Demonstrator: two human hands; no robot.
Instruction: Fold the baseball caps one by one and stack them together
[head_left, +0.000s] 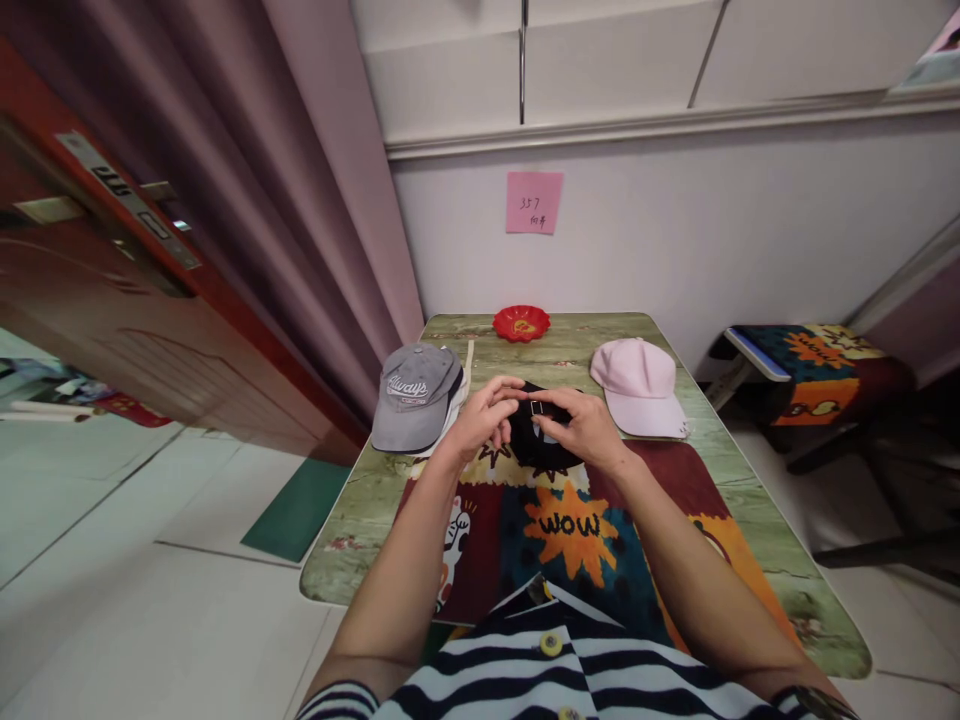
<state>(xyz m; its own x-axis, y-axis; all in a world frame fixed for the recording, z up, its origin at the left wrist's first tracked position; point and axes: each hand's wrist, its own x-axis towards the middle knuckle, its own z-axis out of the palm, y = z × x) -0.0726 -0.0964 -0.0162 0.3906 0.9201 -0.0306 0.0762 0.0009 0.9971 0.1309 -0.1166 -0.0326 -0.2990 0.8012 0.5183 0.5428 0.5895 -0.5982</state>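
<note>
A black cap (529, 448) lies on the patterned cloth in the middle of the table, its back strap facing up with a small metal buckle (536, 407) on it. My left hand (484, 418) is at the cap's left side, fingers curled and pinching at the strap end. From the right, my right hand (585, 428) grips the strap beside the buckle between thumb and fingers. Parts of the cap are hidden under both hands. A grey cap (412, 400) with white lettering sits to the left, stacked over other caps. Over on the right rests a pink cap (641, 385).
A red scalloped dish (521, 323) stands at the table's back edge, near the wall. The wood-pattern table (360, 540) carries a colourful cloth (570, 530). A door (187, 300) and purple curtain (330, 150) are on the left. A cloth-covered stool (817, 370) stands right.
</note>
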